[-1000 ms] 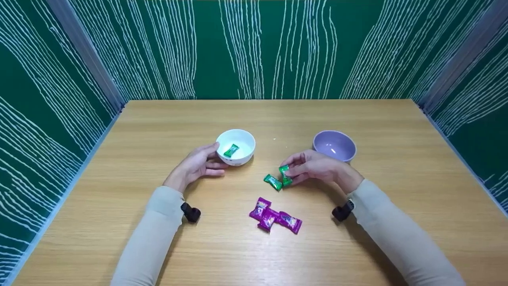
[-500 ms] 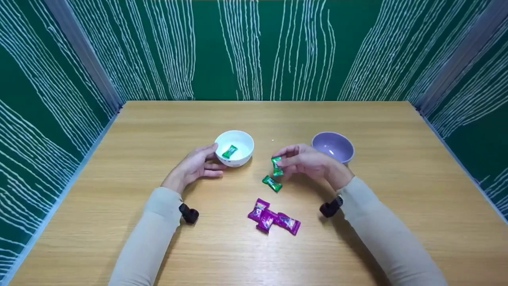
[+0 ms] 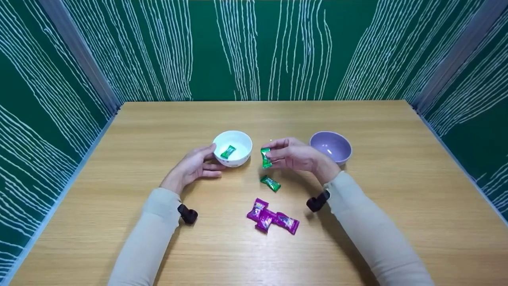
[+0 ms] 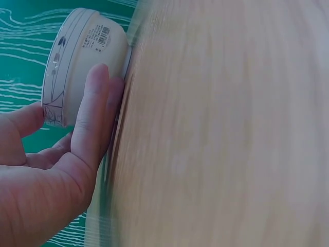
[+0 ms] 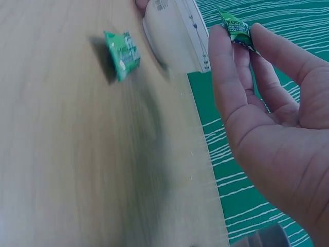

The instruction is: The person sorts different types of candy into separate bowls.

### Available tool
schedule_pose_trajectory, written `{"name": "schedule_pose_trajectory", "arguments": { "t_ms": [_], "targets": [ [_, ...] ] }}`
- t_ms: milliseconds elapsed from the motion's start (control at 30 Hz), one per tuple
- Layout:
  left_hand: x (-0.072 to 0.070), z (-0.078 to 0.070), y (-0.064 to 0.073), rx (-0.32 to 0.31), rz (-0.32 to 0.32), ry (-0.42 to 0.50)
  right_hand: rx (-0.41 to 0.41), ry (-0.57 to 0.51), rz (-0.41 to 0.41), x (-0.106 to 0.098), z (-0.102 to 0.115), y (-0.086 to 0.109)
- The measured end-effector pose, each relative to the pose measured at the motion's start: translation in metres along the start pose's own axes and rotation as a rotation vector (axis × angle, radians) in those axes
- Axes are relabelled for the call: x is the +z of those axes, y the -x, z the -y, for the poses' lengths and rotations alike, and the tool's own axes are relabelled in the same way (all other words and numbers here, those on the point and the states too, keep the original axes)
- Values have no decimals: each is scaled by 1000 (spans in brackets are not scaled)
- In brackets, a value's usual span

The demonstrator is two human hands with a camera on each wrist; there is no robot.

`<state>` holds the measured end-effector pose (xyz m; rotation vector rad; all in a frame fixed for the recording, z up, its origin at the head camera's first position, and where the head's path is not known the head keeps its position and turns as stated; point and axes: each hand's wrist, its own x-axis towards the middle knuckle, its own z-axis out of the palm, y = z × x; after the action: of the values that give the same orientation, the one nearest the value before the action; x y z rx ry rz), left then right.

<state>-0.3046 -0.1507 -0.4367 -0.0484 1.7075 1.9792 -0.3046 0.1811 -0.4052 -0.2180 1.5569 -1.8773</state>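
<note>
My left hand [image 3: 195, 167] holds the white bowl [image 3: 241, 159] at its left side, thumb at the rim and fingers along the wall. One green-wrapped candy [image 3: 228, 152] lies inside that bowl. Between thumb and fingertips, my right hand [image 3: 295, 155] pinches another green-wrapped candy [image 3: 266, 158], raised over the table just right of the white bowl. In the right wrist view this pinched candy [image 5: 237, 32] shows at the fingertips. A third green candy [image 3: 270, 183] rests on the wood below the right hand.
Behind the right hand stands a purple bowl [image 3: 331, 145], partly covered by it. Three purple-wrapped candies [image 3: 273, 216] lie in a touching cluster nearer the front of the wooden table [image 3: 222, 254]. Green walls with white lines enclose the far side and both sides.
My right hand has lifted the pinched green candy from beside the other one and carried it left and away from me, toward the white bowl. The left hand keeps its hold there.
</note>
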Motion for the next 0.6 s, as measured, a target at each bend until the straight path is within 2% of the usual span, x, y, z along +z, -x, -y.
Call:
{"name": "schedule_pose_trajectory", "arguments": {
  "t_ms": [300, 600],
  "targets": [
    [1, 0, -1, -2, -3, 29, -48, -1, 10, 16, 10, -11],
    [1, 0, 0, 3, 10, 30, -76, -6, -79, 39, 14, -26]
  ]
}}
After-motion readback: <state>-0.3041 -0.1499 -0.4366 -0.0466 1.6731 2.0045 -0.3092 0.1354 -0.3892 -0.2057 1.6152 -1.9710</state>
